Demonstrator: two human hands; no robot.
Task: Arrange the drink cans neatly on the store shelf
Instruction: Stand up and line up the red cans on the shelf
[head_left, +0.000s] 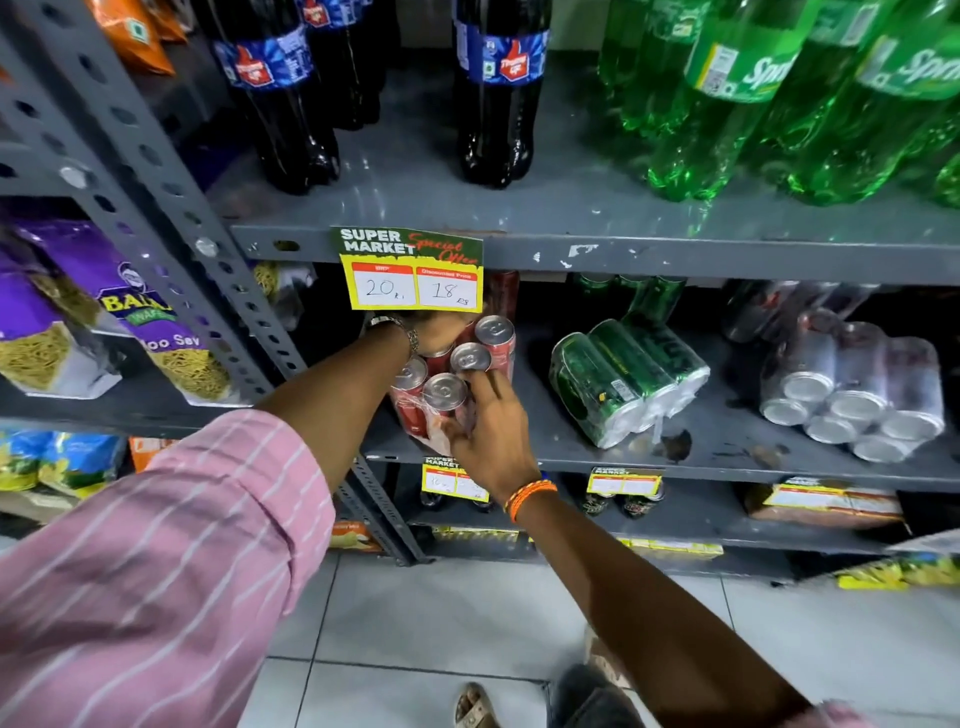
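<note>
Head view shows a shrink-wrapped pack of red cans (449, 382) tilted at the left end of the middle shelf (727, 457), under a yellow price tag (410, 270). The right hand (491, 431) grips its near side, fingers curled on the wrap. The left hand (439, 332) clasps the far top. Right of it lie a green can pack (623, 384) and a silver can pack (852, 395).

Grey shelf (727, 457) — three can packs (626, 382)
</note>
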